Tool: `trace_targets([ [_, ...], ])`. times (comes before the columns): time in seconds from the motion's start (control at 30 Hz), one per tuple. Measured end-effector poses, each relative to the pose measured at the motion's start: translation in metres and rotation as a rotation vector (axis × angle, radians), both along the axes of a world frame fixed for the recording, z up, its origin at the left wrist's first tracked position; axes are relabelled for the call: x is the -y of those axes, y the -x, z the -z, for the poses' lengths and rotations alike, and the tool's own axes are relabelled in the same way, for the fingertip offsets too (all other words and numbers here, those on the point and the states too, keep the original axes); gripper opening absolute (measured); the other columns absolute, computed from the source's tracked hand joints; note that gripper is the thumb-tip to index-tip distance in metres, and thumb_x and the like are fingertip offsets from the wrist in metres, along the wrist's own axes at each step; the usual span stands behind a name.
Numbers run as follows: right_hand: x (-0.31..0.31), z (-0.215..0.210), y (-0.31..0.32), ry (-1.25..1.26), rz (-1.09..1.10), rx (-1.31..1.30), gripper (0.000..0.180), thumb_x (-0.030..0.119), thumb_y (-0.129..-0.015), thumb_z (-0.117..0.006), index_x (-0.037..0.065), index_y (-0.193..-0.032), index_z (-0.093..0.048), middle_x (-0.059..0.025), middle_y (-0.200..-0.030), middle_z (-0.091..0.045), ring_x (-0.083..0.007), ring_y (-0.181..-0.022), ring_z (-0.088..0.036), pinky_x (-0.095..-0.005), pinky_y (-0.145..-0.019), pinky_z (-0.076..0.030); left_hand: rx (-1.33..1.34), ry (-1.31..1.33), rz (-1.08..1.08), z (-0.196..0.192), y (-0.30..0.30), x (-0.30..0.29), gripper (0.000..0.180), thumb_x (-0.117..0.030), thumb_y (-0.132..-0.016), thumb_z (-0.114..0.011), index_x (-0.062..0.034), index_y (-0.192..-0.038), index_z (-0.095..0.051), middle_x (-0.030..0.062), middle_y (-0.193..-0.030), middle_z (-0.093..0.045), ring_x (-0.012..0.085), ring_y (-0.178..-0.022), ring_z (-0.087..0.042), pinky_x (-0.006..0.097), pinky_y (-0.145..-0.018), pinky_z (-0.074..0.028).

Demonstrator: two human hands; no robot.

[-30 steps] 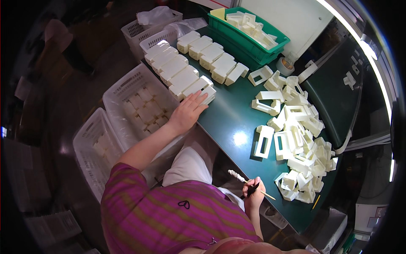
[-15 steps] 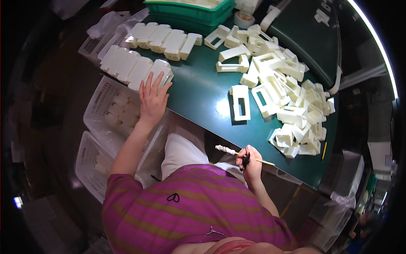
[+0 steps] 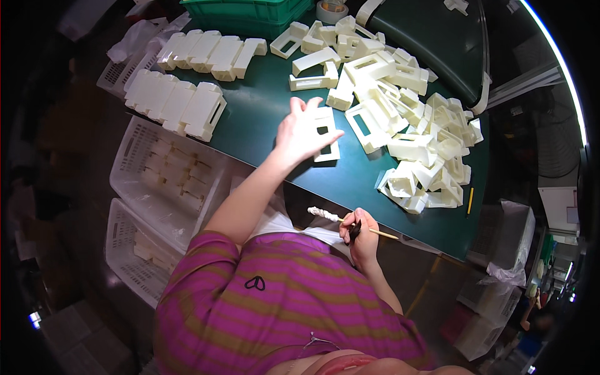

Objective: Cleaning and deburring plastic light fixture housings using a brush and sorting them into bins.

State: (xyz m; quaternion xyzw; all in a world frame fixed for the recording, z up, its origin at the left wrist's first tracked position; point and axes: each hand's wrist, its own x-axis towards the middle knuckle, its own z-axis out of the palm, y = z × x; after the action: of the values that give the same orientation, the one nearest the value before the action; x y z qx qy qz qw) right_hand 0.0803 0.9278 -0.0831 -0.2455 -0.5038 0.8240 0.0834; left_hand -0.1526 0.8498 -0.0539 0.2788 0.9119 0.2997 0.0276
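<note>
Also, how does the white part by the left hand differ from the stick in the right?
Shape: the white part is a broad frame with a rectangular opening; the stick is slender, with a thicker white end.
Colour: the part looks white throughout; the stick's bare shaft is tan.
Support: the part appears to lie on the green table, partly covered by the left hand; the stick is gripped in the right hand.
Shared: both are pale.

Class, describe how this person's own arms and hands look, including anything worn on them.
Both the left hand and the right hand are bare, with no gloves. The left sleeve is short, striped magenta-purple and olive-brown; the right sleeve shows similar stripes, though dimmer. No watch or bracelet shows on either wrist; fingernail details are too small to tell.
</note>
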Motion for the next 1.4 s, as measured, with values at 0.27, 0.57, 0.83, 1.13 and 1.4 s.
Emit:
trace_targets([
  [0.27, -0.017, -0.012, -0.017, -0.129, -0.196, -0.233, 0.062, 0.052, -0.093, -0.028, -0.002, -0.087, -0.057, -0.0079, -0.076, -0.056, -0.0056, -0.059, -0.047, -0.0172, -0.047, -0.030, 1.407, -1.272, 0.116, 0.004, -0.024, 0.084, 0.058, -0.014, -0.084, -0.038, -0.0070, -0.139, -0.021, 0.0191, -0.135, -0.033, 0.0314, -0.122, -0.039, 0.049, -0.104, -0.029],
  [0.57, -0.009, -0.051, 0.013, -0.682, -0.347, -0.126, 0.028, -0.003, -0.076, -0.053, 0.001, -0.104, -0.056, -0.0119, -0.094, -0.054, -0.0233, -0.086, -0.053, -0.0306, -0.079, -0.041, 1.900, -1.343, 0.248, 0.014, -0.092, 0.100, 0.068, -0.052, -0.091, -0.029, -0.0070, -0.139, -0.014, 0.0153, -0.145, -0.013, 0.0302, -0.128, -0.030, 0.046, -0.103, -0.032],
  [0.83, 0.004, -0.047, 0.024, -1.127, -0.248, -0.084, 0.028, 0.000, -0.078, -0.058, 0.002, -0.106, -0.056, -0.0152, -0.089, -0.055, -0.0278, -0.075, -0.056, -0.0320, -0.064, -0.045, 1.953, -1.229, 0.159, 0.014, -0.099, 0.105, 0.061, -0.049, -0.093, -0.026, -0.0064, -0.137, -0.020, 0.0141, -0.141, -0.027, 0.0276, -0.126, -0.035, 0.044, -0.101, -0.035],
  [1.13, 0.013, -0.044, 0.016, -1.282, -0.208, 0.039, 0.023, 0.009, -0.077, -0.063, 0.009, -0.100, -0.061, -0.0091, -0.081, -0.052, -0.0235, -0.064, -0.056, -0.0315, -0.056, -0.045, 1.720, -1.046, 0.239, 0.024, -0.119, 0.105, 0.049, -0.033, -0.094, -0.040, -0.0050, -0.131, -0.026, 0.0133, -0.130, -0.038, 0.0255, -0.121, -0.041, 0.042, -0.098, -0.038],
  [1.4, 0.021, -0.045, 0.011, -1.365, -0.179, 0.075, 0.020, 0.010, -0.075, -0.065, 0.011, -0.095, -0.061, -0.0054, -0.075, -0.050, -0.0204, -0.059, -0.055, -0.0306, -0.050, -0.044, 1.723, -1.005, 0.258, 0.027, -0.127, 0.104, 0.044, -0.027, -0.095, -0.039, -0.0064, -0.130, -0.024, 0.0114, -0.132, -0.036, 0.0244, -0.120, -0.041, 0.041, -0.096, -0.040],
])
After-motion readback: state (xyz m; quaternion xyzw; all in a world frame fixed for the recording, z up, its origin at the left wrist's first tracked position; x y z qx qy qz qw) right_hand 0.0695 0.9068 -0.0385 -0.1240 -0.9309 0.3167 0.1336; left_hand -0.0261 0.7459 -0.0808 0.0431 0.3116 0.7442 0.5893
